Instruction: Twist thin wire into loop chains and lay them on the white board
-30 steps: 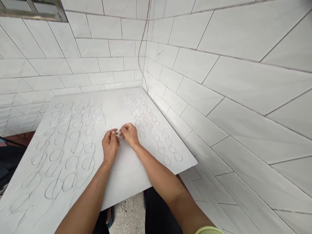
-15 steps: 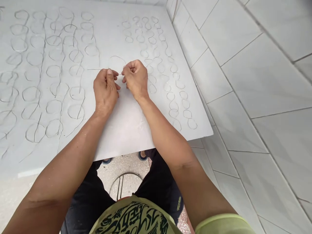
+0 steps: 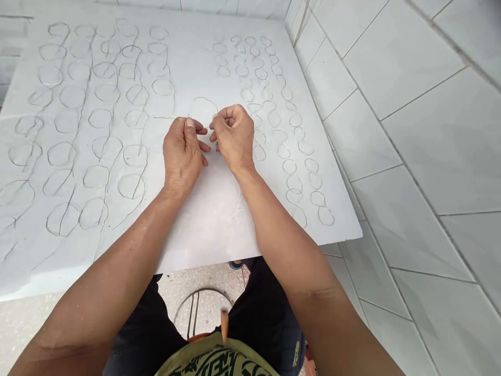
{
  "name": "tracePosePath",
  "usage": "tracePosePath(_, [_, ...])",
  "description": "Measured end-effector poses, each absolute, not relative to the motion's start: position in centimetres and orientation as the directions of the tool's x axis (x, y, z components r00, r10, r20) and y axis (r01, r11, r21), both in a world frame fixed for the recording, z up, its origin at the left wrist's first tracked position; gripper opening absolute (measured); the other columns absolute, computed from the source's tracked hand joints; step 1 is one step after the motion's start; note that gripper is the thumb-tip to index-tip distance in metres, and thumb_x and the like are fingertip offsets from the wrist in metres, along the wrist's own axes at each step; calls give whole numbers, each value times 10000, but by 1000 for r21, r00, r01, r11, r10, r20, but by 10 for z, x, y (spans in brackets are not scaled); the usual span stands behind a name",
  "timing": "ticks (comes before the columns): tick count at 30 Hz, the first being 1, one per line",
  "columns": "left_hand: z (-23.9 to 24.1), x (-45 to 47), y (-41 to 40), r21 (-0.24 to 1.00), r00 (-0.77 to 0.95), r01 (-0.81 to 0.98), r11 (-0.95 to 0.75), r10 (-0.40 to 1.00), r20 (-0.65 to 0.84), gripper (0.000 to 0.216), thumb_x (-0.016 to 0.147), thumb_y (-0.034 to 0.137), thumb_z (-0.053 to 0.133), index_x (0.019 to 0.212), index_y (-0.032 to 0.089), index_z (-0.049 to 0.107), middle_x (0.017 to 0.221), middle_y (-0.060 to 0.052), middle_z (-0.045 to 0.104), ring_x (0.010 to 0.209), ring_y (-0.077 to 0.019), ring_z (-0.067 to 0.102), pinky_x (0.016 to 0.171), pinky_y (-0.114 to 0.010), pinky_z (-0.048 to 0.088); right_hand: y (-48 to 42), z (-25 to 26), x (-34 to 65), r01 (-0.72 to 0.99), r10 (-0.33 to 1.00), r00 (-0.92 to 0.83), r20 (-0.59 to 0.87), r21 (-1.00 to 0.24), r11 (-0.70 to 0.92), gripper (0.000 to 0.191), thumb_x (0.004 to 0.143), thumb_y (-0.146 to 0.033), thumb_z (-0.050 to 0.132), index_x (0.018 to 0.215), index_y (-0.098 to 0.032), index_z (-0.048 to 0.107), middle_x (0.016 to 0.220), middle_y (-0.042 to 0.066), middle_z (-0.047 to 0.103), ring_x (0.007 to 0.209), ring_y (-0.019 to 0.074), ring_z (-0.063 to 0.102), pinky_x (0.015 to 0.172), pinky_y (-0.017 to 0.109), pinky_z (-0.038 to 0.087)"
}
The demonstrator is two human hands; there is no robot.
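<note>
Between my hands is a thin wire (image 3: 202,98) bent into a round loop, with a straight tail pointing left past my left hand. My left hand (image 3: 183,149) pinches it between thumb and fingers on the loop's left side. Close beside it, my right hand (image 3: 234,133) pinches the wire on the right side, fingers curled. The fingertips of both hands are a small gap apart, just over the white board (image 3: 207,224). Part of the loop is hidden behind the fingers.
Columns of larger wire rings (image 3: 62,219) with straight tails lie on the board's left. Smaller figure-eight wire loops (image 3: 293,183) lie in rows on its right. A tiled wall (image 3: 410,156) runs along the right side. An orange-brown pointed item (image 3: 224,325) shows at my lap.
The view has shifted, so the board and hands appear lower and further right. Both hands keep their pinch on the wire. The orange-brown item now shows at my lap.
</note>
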State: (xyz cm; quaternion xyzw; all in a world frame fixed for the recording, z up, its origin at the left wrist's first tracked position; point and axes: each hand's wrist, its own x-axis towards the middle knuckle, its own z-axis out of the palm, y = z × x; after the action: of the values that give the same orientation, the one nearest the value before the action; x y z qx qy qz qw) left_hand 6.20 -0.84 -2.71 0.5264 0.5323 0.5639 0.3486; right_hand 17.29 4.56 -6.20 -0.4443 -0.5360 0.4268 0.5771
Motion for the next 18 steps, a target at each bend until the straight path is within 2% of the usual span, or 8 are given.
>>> tracePosePath(8, [-20,49,-5,985,-233,17,-170,958,169,351,999,513,510,914,184,601,872,-57,702,653,-126,669,488,-213,504,33,-37,167,-32,992,17,126,-991,126,112,933,-306,569,902,-213,516,782,-14,620,644,91,624,505,167,451])
tracePosePath(14, [-13,36,-3,978,-188,47,-203,960,208,316,982,482,545,920,186,636,794,-38,676,568,-110,616,487,-233,508,30,-24,167,-92,993,-60,105,-991,99,115,918,-319,595,944,-221,541,801,-18,659,592,93,608,455,178,431])
tracePosePath(18, [-14,31,2,975,-116,118,-190,972,203,295,971,454,563,854,193,630,756,-30,646,574,-116,612,467,-220,489,29,-18,170,-6,988,-52,148,-989,148,126,934,-351,593,920,-226,586,747,-45,635,575,73,580,504,167,440])
